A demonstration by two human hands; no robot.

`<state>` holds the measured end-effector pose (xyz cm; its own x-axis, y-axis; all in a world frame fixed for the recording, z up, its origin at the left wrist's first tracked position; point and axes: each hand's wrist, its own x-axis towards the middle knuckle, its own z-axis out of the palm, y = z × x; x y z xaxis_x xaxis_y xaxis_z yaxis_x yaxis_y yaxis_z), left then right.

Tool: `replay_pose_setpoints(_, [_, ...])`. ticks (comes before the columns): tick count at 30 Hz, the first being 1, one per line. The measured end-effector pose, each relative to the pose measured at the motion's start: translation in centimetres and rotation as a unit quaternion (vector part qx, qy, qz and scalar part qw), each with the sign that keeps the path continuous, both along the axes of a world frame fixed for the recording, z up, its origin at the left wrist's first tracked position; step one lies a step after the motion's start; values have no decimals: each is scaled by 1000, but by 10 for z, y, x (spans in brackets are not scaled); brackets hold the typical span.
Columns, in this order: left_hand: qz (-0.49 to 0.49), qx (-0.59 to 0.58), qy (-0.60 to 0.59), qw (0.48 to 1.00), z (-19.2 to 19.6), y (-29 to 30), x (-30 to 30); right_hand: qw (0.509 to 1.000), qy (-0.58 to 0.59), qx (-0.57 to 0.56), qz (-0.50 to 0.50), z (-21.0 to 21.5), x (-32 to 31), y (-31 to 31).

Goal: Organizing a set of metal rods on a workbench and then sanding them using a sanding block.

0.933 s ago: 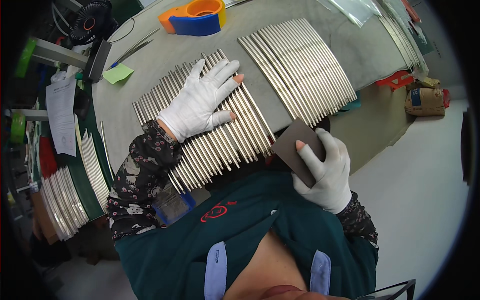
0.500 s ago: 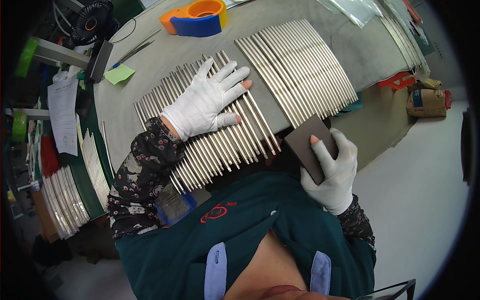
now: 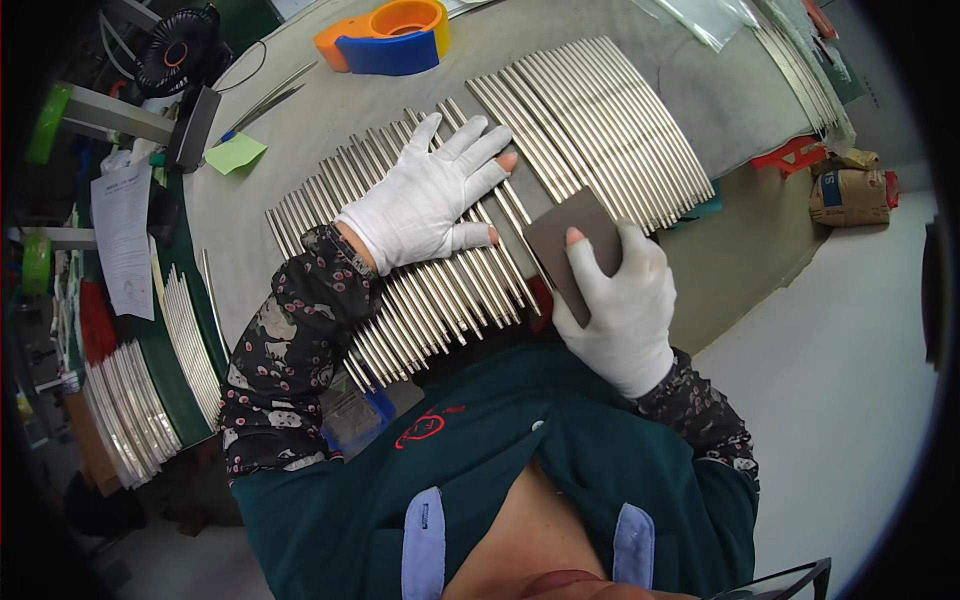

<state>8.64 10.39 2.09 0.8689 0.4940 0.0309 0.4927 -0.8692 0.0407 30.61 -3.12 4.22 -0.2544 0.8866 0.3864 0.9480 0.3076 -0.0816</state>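
Note:
My left hand (image 3: pixel 415 205), in a white glove with bare fingertips, lies open with fingers spread across a row of slim silvery metal rods (image 3: pixel 425 305) on the table. My right hand (image 3: pixel 628 310), gloved the same way, grips a flat dark brown block (image 3: pixel 572 245) that looks like a sanding sponge. The thumb presses on the block's upper face. Its left edge is at the near end of the rightmost rods of that row; whether it touches them I cannot tell. Beyond it, a second row of rods (image 3: pixel 600 125) lies tightly side by side.
An orange and blue tape dispenser (image 3: pixel 390 45) stands at the far edge. Tweezers (image 3: pixel 268 100) and a green sticky note (image 3: pixel 235 153) lie at the left. More rods (image 3: pixel 130 410) in bundles sit at far left. A small black fan (image 3: pixel 178 50) stands back left.
My right hand has moved left and slightly away from me with the block, toward the left row's edge. My left hand has shifted slightly right over the rods.

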Motion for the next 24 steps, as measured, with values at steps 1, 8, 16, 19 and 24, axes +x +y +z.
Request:
replay_pose_setpoints(1, [3,0,-2,1000,0,0,0,1000,10,-26,9,1,11,-15])
replay_pose_setpoints(8, [0,1,-15,1000,1,1,2,1000,-9,4,-8,0,2,-1])
replay_pose_setpoints(16, [2,-7,-4,1000,1,-4,-4,998,67,-21,3,3,36,-50])
replay_pose_setpoints(19, [0,-9,-5,1000,-1,-5,-10,996,93,7,2,0,27,-49])
replay_pose_setpoints(24, [4,-22,11,1000,4,-8,-13,998,64,-11,2,-3,22,-44])
